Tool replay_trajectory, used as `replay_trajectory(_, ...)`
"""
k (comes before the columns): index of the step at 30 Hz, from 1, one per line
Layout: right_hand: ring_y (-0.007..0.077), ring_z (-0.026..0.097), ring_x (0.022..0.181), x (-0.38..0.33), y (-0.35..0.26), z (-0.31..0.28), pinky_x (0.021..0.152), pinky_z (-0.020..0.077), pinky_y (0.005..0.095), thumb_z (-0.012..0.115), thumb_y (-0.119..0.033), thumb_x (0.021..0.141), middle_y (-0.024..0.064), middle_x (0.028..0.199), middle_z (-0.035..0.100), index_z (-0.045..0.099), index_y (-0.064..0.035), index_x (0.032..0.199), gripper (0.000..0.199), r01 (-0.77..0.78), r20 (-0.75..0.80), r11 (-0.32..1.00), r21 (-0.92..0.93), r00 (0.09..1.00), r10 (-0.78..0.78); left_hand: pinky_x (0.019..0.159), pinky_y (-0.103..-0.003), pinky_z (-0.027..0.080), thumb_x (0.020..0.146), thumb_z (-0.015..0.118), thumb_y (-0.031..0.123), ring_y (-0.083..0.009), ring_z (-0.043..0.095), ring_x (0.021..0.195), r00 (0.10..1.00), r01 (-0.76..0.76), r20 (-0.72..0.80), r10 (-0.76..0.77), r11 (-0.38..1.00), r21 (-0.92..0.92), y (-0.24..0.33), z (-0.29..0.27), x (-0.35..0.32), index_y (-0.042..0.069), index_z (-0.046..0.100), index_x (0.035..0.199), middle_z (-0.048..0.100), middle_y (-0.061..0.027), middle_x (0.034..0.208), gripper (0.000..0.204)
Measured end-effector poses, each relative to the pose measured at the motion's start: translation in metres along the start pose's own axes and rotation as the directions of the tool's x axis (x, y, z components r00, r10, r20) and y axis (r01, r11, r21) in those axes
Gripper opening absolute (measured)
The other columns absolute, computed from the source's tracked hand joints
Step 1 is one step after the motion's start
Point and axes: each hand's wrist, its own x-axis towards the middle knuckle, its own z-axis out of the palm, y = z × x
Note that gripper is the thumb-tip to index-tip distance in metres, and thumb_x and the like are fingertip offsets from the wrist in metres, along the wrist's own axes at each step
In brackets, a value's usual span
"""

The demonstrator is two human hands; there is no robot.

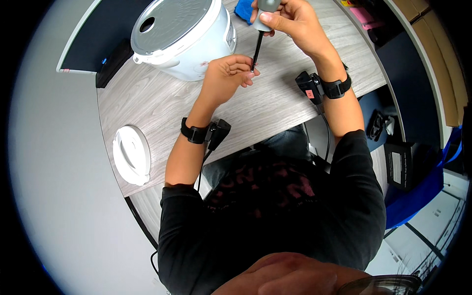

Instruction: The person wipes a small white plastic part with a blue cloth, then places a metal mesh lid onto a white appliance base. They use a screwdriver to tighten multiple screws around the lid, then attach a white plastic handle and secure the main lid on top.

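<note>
My right hand (pixel 290 22) is closed around the grey handle of a screwdriver (pixel 257 44) near the top of the view. Its thin black shaft slants down toward my left hand (pixel 228 76). There the left thumb and fingers pinch at the shaft's lower end; whether a small part sits at the tip is too small to tell. Just left of the screwdriver stands a white tub (pixel 196 51) with a grey top (pixel 172 24) that has a dark round hole in it. Behind the right fingers lies a blue thing (pixel 243 11), partly hidden.
A white ring-shaped part (pixel 132 155) lies at the left end of the wood-grain table (pixel 275 98). Dark panels border the table, with a black object (pixel 114 63) at the back left. Cabled black devices are strapped to both wrists. A black box (pixel 398 166) is at the right.
</note>
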Motion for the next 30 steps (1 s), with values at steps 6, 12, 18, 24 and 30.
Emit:
replay_trajectory(6, 0.0071, 0.06, 0.073, 0.018, -0.013, 0.005, 0.063, 0.0494, 0.0223, 0.069, -0.006, 0.092, 0.0009, 0.089, 0.065, 0.06, -0.0014, 0.115, 0.025, 0.059, 0.048, 0.998, -0.021, 0.997, -0.058, 0.068, -0.023, 0.055, 0.089, 0.068, -0.002, -0.0104, 0.069, 0.078, 0.986, -0.142, -0.07, 0.152, 0.982, 0.125, 0.022, 0.005, -0.006, -0.004, 0.067, 0.109, 0.074, -0.0102, 0.092, 0.02)
replay_trajectory(12, 0.0055, 0.058, 0.076, 0.058, -0.056, 0.031, 0.064, 0.049, 0.0217, 0.068, -0.007, 0.092, -0.001, 0.092, 0.063, 0.06, -0.0017, 0.114, 0.024, 0.206, 0.072, 0.978, -0.035, 0.977, -0.203, 0.068, -0.022, 0.053, 0.087, 0.073, 0.001, -0.0092, 0.068, 0.077, 0.906, -0.251, -0.116, 0.408, 0.736, 0.628, 0.077, -0.002, -0.008, -0.002, 0.071, 0.107, 0.074, -0.0074, 0.085, 0.021)
replay_trajectory(18, 0.0034, 0.054, 0.07, 0.108, -0.079, 0.054, 0.058, 0.0448, 0.0193, 0.069, -0.012, 0.093, -0.0028, 0.084, 0.06, 0.061, -0.0028, 0.112, 0.023, 0.313, 0.175, 0.945, -0.099, 0.94, -0.293, 0.064, -0.029, 0.051, 0.079, 0.075, 0.005, -0.0187, 0.061, 0.062, 0.677, -0.345, -0.197, 0.709, 0.542, 0.766, 0.104, -0.027, 0.005, 0.002, 0.074, 0.093, 0.07, -0.0062, 0.069, 0.014)
replay_trajectory(24, 0.004, 0.056, 0.07, 0.125, -0.088, 0.054, 0.055, 0.0447, 0.0197, 0.068, -0.012, 0.093, -0.002, 0.083, 0.061, 0.061, -0.0031, 0.112, 0.023, 0.31, 0.092, 0.924, -0.224, 0.951, -0.297, 0.074, -0.027, 0.055, 0.082, 0.077, 0.01, -0.0135, 0.071, 0.079, 0.768, -0.195, -0.299, 0.567, 0.651, 0.733, 0.118, -0.036, 0.039, 0.004, 0.076, 0.105, 0.076, -0.0097, 0.087, 0.024)
replay_trajectory(30, 0.0042, 0.057, 0.071, 0.142, -0.063, 0.062, 0.057, 0.0452, 0.0191, 0.069, -0.013, 0.093, -0.0016, 0.085, 0.062, 0.061, -0.0027, 0.114, 0.025, 0.321, 0.127, 0.926, -0.197, 0.945, -0.3, 0.075, -0.027, 0.056, 0.08, 0.077, 0.008, -0.0157, 0.073, 0.079, 0.754, -0.08, -0.39, 0.529, 0.663, 0.744, 0.109, -0.044, 0.035, 0.003, 0.076, 0.103, 0.076, -0.0124, 0.088, 0.024)
